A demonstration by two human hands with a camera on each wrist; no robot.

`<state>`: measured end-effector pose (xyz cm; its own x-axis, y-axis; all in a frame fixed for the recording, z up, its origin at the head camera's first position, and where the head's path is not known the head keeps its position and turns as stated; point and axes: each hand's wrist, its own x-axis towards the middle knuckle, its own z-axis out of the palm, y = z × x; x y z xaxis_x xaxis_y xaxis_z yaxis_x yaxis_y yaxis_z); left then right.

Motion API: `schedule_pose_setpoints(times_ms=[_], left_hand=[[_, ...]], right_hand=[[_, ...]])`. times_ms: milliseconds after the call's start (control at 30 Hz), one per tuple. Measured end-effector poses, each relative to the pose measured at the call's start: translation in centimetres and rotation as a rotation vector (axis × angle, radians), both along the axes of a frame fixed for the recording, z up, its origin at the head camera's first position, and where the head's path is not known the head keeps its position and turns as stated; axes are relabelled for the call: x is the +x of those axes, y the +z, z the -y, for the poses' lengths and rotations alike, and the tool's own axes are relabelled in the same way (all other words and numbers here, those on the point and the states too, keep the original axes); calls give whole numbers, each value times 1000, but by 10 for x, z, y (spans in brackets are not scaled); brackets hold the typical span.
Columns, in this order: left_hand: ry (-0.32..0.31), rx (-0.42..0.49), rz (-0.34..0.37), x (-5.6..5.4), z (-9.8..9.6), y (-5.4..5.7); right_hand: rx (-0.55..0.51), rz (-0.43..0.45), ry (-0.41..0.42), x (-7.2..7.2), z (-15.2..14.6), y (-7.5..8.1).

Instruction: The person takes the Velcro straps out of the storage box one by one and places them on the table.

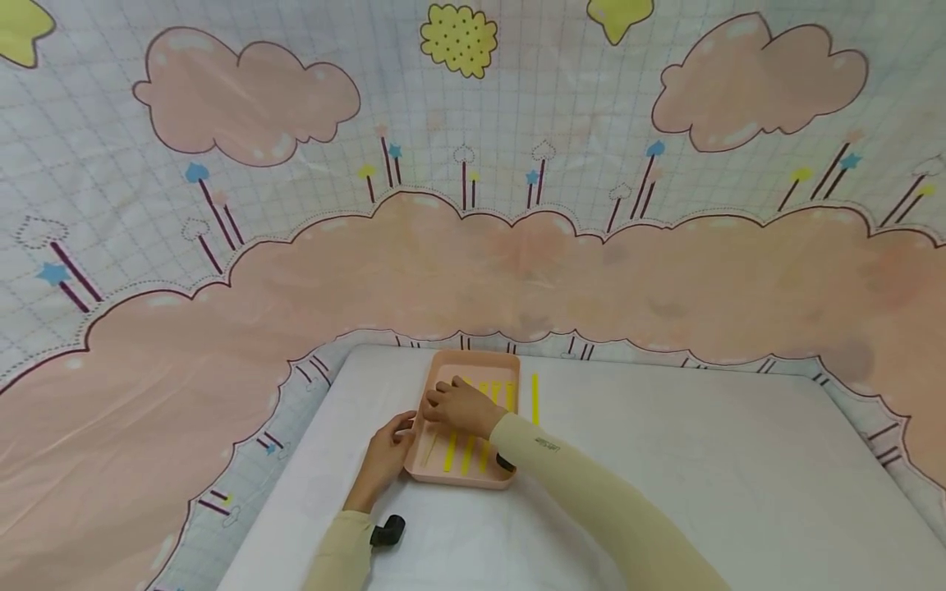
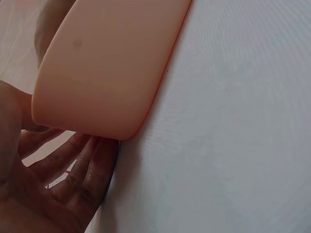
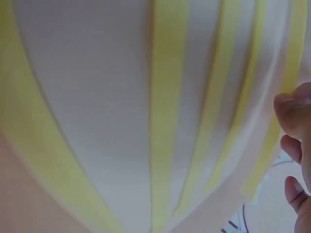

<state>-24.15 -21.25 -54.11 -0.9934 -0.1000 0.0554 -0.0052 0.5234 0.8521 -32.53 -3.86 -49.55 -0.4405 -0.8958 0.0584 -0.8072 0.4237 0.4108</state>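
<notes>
A shallow pink tray (image 1: 458, 481) lies on the white table with several narrow yellow strips (image 1: 467, 454) lengthwise inside it. My left hand (image 1: 384, 454) holds the tray by its left side; in the left wrist view its thumb is at the rim and the other fingers rest against the outer wall (image 2: 107, 73). Reaching across the tray, my right hand (image 1: 461, 408) is over its left half. In the right wrist view the thumb and a finger (image 3: 289, 114) pinch the edge of one yellow strip (image 3: 262, 167), apart from the other strips (image 3: 167, 116).
Just right of the tray, another yellow strip (image 1: 535, 398) lies on the white tabletop (image 1: 702, 460). A cloth printed with clouds (image 1: 754, 82) hangs behind the table and down its left side. Black camera mounts (image 1: 388, 531) sit at the wrists.
</notes>
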Motion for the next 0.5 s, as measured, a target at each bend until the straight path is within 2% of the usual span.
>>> schedule_pose_setpoints(times_ms=[133,500], left_hand=[[-4,-6,-13,-2,0,-4],[-8,-10,-7,-2,1,-5]], right_hand=[[-35,-26,-2,1,-8,7],[-169,61,-28,1,-24,14]])
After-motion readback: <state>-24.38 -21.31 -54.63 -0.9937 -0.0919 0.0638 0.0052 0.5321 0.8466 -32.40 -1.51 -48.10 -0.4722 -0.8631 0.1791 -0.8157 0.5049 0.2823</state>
